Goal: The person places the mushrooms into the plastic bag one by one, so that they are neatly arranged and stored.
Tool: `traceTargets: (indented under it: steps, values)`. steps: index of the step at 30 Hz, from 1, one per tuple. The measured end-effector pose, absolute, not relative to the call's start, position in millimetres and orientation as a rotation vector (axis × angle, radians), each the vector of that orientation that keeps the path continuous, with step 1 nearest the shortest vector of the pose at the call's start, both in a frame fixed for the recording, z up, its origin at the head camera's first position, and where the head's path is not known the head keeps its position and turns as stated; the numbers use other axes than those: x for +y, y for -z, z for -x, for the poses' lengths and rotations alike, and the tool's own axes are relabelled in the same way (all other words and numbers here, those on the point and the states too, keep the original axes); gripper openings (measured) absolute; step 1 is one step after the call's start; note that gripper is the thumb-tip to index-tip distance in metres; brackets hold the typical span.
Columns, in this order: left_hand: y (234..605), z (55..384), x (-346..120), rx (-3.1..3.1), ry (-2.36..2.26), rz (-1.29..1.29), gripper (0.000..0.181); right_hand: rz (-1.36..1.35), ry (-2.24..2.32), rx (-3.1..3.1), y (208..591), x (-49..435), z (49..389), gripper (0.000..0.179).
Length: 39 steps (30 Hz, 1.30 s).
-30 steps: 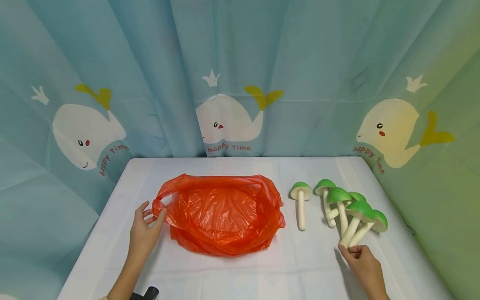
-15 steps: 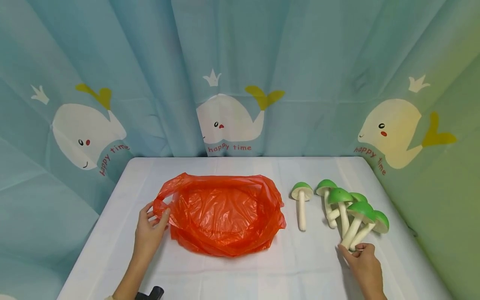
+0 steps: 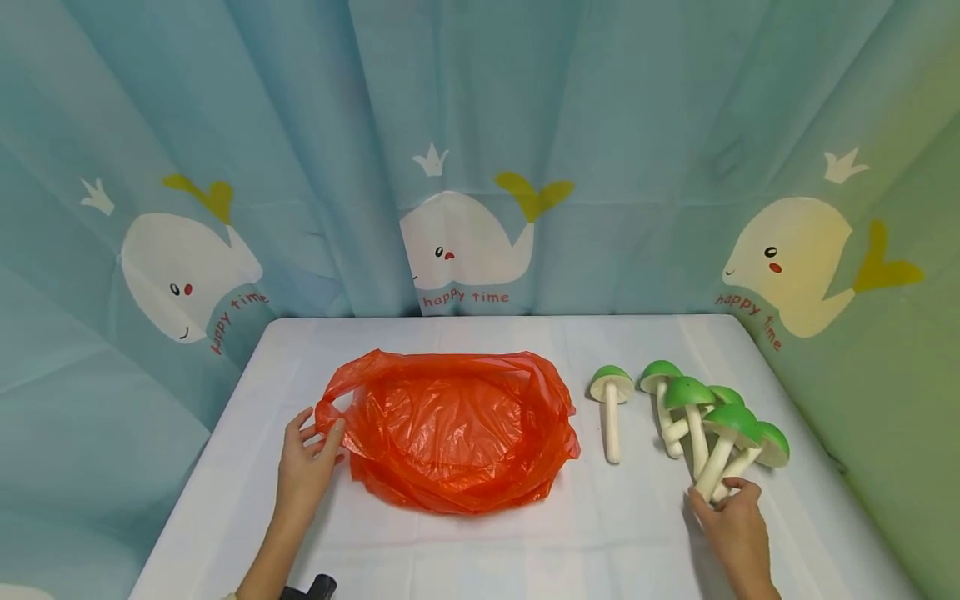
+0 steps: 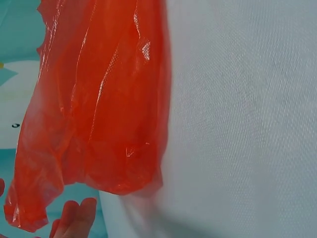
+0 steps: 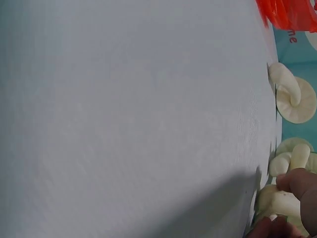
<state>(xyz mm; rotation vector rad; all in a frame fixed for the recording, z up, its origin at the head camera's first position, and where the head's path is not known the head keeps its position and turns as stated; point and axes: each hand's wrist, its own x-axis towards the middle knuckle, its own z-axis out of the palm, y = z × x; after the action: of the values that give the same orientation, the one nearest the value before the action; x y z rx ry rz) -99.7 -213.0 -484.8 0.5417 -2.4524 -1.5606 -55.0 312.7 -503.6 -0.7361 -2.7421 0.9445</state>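
Note:
A red plastic bag [image 3: 457, 425] lies on the table with its mouth spread wide. My left hand [image 3: 303, 479] pinches the bag's left handle between thumb and fingers; in the left wrist view the handle end of the bag [image 4: 114, 109] hangs by the fingertips. Over on the right, my right hand [image 3: 735, 529] grips the lower stem of a green-capped toy mushroom [image 3: 720, 458], the front one of a pile. Several similar mushrooms [image 3: 686, 392] overlap behind and beside it. The right wrist view shows thumb and fingers at the pale stem [image 5: 285, 206].
A single green-capped mushroom [image 3: 612, 417] lies between the bag and the pile. Near the front edge, a black object [image 3: 318, 587] shows beside the left forearm. Blue whale-print curtains [image 3: 480, 125] stand behind the white table [image 3: 487, 558].
The whole head view has shifted slightly to the right. Both hands keep their holds on the bag handle and the mushroom stem, which lie nearly as before.

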Motion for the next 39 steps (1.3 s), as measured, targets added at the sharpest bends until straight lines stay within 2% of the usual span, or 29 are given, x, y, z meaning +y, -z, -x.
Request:
traceTargets:
  steps: [6, 11, 15, 18, 23, 28, 31, 34, 37, 39]
  values:
    - [503.8, 103.8, -220.3, -2.447, 1.523, -0.542, 0.083, 0.669, -0.874, -2.746, 502.5, 317.0, 57.9, 0.050]
    - [483.1, 97.4, -211.6, -2.449, 1.547, -0.547, 0.080, 0.604, -0.892, -2.653, 502.8, 319.0, 58.4, 0.037]
    - [460.1, 93.0, -203.6, -2.455, 1.576, -0.553, 0.074, 0.710, -1.011, -2.577, 500.0, 317.6, 53.5, 0.038]
    - [455.9, 94.0, -203.1, -2.455, 1.576, -0.549, 0.070, 0.812, -1.219, -2.540, 496.6, 315.1, 50.8, 0.045]
    - [477.2, 102.0, -213.2, -2.436, 1.561, -0.525, 0.072, 0.962, -1.739, -2.269, 489.5, 309.4, 51.6, 0.052]
    - [511.2, 114.1, -229.6, -2.423, 1.543, -0.486, 0.082, 1.113, -2.266, -1.838, 478.5, 308.1, 48.0, 0.046]
    - [517.3, 116.6, -232.9, -2.424, 1.547, -0.494, 0.081, 1.031, -2.571, -1.567, 474.4, 312.1, 41.2, 0.029]
    - [528.1, 121.1, -237.4, -2.415, 1.538, -0.508, 0.084, 0.804, -2.829, -1.318, 475.6, 316.8, 34.8, 0.010]
    - [518.8, 118.7, -231.8, -2.411, 1.531, -0.543, 0.084, 0.599, -2.947, -1.191, 478.6, 318.7, 31.7, 0.011]
    - [498.1, 112.9, -223.4, -2.424, 1.548, -0.554, 0.078, 0.475, -2.982, -1.146, 480.2, 318.8, 30.9, 0.013]
